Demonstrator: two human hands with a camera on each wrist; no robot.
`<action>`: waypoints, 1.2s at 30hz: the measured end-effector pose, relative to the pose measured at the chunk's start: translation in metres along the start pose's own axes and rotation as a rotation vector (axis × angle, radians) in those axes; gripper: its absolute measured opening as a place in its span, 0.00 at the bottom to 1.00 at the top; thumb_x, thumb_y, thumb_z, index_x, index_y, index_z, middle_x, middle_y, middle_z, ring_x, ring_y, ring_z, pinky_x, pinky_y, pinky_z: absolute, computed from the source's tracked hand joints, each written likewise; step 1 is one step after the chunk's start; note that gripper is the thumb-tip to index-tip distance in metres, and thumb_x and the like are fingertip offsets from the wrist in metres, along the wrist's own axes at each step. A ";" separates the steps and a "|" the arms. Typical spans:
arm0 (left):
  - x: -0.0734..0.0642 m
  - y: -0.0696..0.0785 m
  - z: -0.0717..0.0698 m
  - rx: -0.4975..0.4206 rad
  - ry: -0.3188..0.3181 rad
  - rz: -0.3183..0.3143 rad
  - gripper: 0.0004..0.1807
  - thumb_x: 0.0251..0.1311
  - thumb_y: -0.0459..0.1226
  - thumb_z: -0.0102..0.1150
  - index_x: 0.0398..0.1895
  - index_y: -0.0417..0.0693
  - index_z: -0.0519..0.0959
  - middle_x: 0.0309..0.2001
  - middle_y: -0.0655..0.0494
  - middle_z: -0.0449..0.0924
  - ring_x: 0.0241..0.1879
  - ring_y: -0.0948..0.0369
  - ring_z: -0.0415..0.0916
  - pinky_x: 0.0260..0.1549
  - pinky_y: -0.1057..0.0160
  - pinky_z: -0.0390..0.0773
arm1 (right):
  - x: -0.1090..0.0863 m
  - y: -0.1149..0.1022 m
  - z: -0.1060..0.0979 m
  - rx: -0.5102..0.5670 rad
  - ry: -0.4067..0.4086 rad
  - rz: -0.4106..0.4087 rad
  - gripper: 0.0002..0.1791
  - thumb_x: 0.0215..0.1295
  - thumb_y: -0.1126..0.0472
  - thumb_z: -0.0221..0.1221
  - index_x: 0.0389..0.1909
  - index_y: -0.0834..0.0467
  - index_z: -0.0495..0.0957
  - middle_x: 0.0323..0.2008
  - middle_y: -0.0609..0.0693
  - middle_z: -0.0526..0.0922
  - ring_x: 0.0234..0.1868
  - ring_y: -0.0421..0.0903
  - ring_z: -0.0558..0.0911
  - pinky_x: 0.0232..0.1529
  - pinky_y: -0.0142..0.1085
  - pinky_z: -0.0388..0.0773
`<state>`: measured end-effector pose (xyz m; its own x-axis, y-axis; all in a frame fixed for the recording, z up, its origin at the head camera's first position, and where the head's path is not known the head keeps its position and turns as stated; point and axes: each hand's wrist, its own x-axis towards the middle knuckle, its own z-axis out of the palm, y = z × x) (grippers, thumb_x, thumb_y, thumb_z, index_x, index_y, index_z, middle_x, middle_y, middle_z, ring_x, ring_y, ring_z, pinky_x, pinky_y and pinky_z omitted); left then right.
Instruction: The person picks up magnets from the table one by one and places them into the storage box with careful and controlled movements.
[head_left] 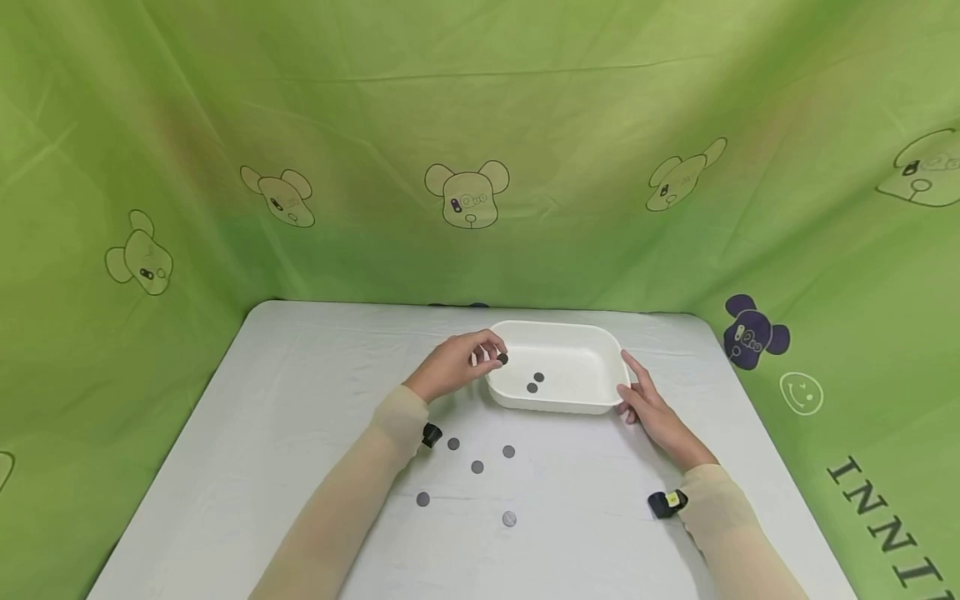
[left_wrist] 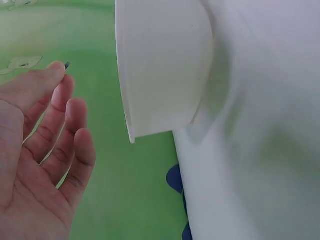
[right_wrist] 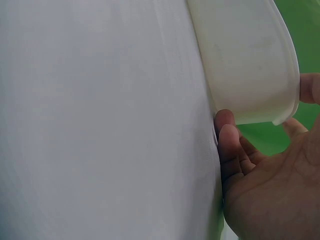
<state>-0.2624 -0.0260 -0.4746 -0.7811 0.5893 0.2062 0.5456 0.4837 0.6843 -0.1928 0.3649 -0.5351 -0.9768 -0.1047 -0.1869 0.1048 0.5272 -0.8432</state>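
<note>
My left hand (head_left: 459,363) pinches a coin (head_left: 503,359) between thumb and fingertips, over the left end of a white plastic basin (head_left: 577,367). In the left wrist view only the thin edge of that coin (left_wrist: 67,65) shows, with the other fingers loosely bent. Two coins (head_left: 532,388) lie close together on the basin's floor. At the basin's right end, my right hand (head_left: 651,408) grips the rim. The right wrist view has its thumb at the rim and lower fingertips (right_wrist: 229,137) by the basin's base.
Several coins (head_left: 477,467) are scattered on the white tabletop (head_left: 585,525) in front of the basin, one shinier coin (head_left: 509,518) nearest me. A green curtain (head_left: 465,267) with printed bear heads encloses the table's back and sides.
</note>
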 end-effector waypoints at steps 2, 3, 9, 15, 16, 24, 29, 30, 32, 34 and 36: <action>0.003 0.001 0.002 0.000 0.001 0.004 0.08 0.76 0.41 0.66 0.54 0.58 0.83 0.42 0.65 0.84 0.42 0.65 0.79 0.43 0.63 0.80 | -0.002 -0.004 0.000 -0.001 -0.002 -0.002 0.39 0.90 0.52 0.43 0.88 0.48 0.31 0.45 0.59 0.73 0.38 0.48 0.73 0.40 0.34 0.73; 0.004 0.002 0.002 -0.003 0.001 0.007 0.08 0.76 0.41 0.66 0.54 0.58 0.83 0.42 0.65 0.84 0.42 0.65 0.79 0.43 0.63 0.80 | -0.003 -0.005 0.000 -0.001 -0.002 -0.003 0.39 0.90 0.52 0.43 0.88 0.48 0.31 0.44 0.59 0.73 0.38 0.48 0.73 0.40 0.34 0.73; 0.013 0.005 0.008 -0.022 -0.003 0.022 0.08 0.76 0.41 0.66 0.54 0.57 0.83 0.43 0.64 0.85 0.42 0.65 0.80 0.45 0.63 0.80 | 0.001 0.001 -0.001 0.002 0.009 -0.009 0.39 0.90 0.52 0.43 0.89 0.46 0.31 0.45 0.57 0.74 0.38 0.46 0.74 0.40 0.34 0.74; 0.024 0.007 0.015 -0.024 -0.018 0.020 0.09 0.76 0.42 0.66 0.55 0.57 0.83 0.44 0.65 0.84 0.44 0.66 0.79 0.46 0.63 0.79 | 0.001 0.001 -0.002 0.011 -0.004 -0.028 0.39 0.90 0.52 0.41 0.88 0.48 0.30 0.44 0.59 0.74 0.38 0.47 0.73 0.40 0.33 0.74; 0.026 0.007 0.017 -0.025 -0.020 0.021 0.09 0.76 0.42 0.66 0.55 0.57 0.83 0.44 0.65 0.84 0.44 0.66 0.79 0.46 0.64 0.79 | 0.001 0.000 -0.002 0.015 -0.004 -0.028 0.39 0.90 0.52 0.42 0.88 0.48 0.30 0.44 0.59 0.74 0.38 0.47 0.73 0.39 0.33 0.74; 0.039 0.010 0.025 -0.042 -0.028 -0.009 0.09 0.75 0.42 0.67 0.55 0.57 0.83 0.44 0.66 0.84 0.44 0.66 0.79 0.46 0.64 0.79 | 0.001 0.001 0.000 0.041 0.005 -0.028 0.40 0.90 0.49 0.44 0.89 0.42 0.31 0.45 0.57 0.74 0.38 0.45 0.73 0.40 0.33 0.73; 0.047 0.013 0.030 -0.023 -0.035 -0.052 0.10 0.75 0.42 0.67 0.55 0.57 0.83 0.44 0.66 0.84 0.44 0.66 0.80 0.46 0.63 0.79 | 0.002 0.003 -0.001 0.020 0.001 -0.018 0.40 0.90 0.49 0.43 0.88 0.45 0.31 0.45 0.57 0.74 0.37 0.46 0.73 0.40 0.34 0.73; 0.048 0.013 0.031 -0.019 -0.038 -0.058 0.10 0.75 0.43 0.67 0.55 0.57 0.83 0.43 0.66 0.84 0.44 0.66 0.80 0.46 0.64 0.78 | 0.002 0.004 -0.001 0.017 0.002 -0.014 0.40 0.90 0.49 0.43 0.88 0.46 0.31 0.45 0.58 0.74 0.37 0.47 0.73 0.40 0.34 0.73; 0.052 0.013 0.034 -0.012 -0.042 -0.065 0.09 0.75 0.43 0.67 0.54 0.58 0.83 0.43 0.66 0.84 0.44 0.66 0.80 0.46 0.64 0.78 | 0.001 0.003 -0.001 0.011 -0.001 -0.010 0.40 0.90 0.50 0.42 0.88 0.47 0.31 0.45 0.58 0.74 0.37 0.47 0.73 0.40 0.34 0.73; 0.055 0.013 0.036 -0.013 -0.041 -0.065 0.09 0.75 0.43 0.68 0.54 0.58 0.83 0.43 0.66 0.84 0.44 0.66 0.80 0.47 0.64 0.78 | 0.000 0.000 -0.001 0.006 -0.006 -0.014 0.39 0.90 0.50 0.42 0.88 0.48 0.30 0.45 0.59 0.74 0.37 0.48 0.73 0.40 0.34 0.73; 0.057 0.013 0.037 -0.019 -0.042 -0.067 0.09 0.75 0.42 0.68 0.54 0.58 0.84 0.43 0.65 0.85 0.43 0.65 0.80 0.46 0.64 0.78 | 0.000 0.000 -0.001 0.006 -0.002 -0.009 0.39 0.90 0.50 0.42 0.88 0.47 0.31 0.45 0.59 0.74 0.37 0.48 0.73 0.40 0.34 0.73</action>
<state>-0.2883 0.0378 -0.4799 -0.8019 0.5830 0.1304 0.4866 0.5108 0.7087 -0.1926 0.3655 -0.5346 -0.9772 -0.1113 -0.1809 0.0976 0.5214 -0.8477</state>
